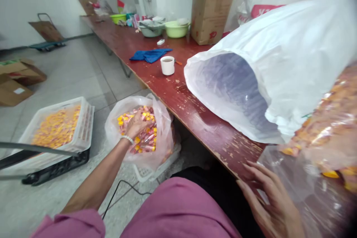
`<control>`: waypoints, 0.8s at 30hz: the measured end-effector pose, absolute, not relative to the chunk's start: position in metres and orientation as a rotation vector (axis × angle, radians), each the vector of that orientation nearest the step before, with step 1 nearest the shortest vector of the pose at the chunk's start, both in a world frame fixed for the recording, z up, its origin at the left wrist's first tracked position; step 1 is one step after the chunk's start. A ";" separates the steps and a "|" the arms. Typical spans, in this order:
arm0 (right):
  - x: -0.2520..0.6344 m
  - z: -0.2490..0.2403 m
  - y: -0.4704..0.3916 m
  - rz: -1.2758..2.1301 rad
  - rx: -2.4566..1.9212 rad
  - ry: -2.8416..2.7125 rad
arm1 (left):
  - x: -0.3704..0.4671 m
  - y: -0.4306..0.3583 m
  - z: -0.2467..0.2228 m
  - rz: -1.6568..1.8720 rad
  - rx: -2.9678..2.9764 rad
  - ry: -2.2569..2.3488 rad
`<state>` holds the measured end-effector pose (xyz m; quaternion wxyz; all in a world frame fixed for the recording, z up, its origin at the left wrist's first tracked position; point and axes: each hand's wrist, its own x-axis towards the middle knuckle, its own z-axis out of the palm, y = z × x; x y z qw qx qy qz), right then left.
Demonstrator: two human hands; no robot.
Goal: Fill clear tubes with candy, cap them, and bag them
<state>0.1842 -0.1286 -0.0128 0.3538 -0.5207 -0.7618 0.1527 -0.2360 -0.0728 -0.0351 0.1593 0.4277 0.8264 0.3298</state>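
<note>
My left hand [136,124] reaches down into a clear plastic bag [164,130] full of small pink items with yellow caps [145,139]. Its fingertips are among the items, so whether it grips any is hidden. A bead bracelet circles that wrist. My right hand [269,193] is at the edge of the red table [195,113], fingers apart, beside a clear plastic bag [304,171] with more of the same items. A big white sack [301,44] lies on the table with its mouth open toward the left.
On the table are a white cup [167,66], a blue cloth [150,55], green basins [177,29] and a tall cardboard box [214,11]. A white crate [87,124] of yellow-capped items stands at the left. Cardboard boxes [16,81] and a trolley [47,44] are farther off.
</note>
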 end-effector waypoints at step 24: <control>0.196 -0.021 -0.123 0.354 -1.162 -2.025 | -0.050 0.163 0.038 0.570 2.363 1.957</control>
